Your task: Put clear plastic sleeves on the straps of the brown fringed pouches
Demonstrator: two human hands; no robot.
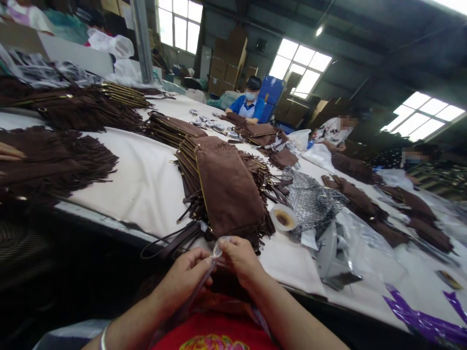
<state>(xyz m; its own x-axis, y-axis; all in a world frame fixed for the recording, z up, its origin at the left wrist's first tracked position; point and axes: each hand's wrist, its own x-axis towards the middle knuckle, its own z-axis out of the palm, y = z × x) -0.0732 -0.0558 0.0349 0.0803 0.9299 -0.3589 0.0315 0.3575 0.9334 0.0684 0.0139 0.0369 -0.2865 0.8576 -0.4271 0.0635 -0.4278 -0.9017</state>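
Red cloth with a floral design lay closest, at six o'clock from the hands. The person's left hand had thumb and fingers pinched on a thin translucent strip; the right hand, just beside it, was closed on the looped upper end. At twelve o'clock stood a stack of brown zippered pouches, fringed, over the table's near edge. I saw a tape roll at two o'clock, a grey tape dispenser at three, and a blue-clad co-worker far off at twelve.
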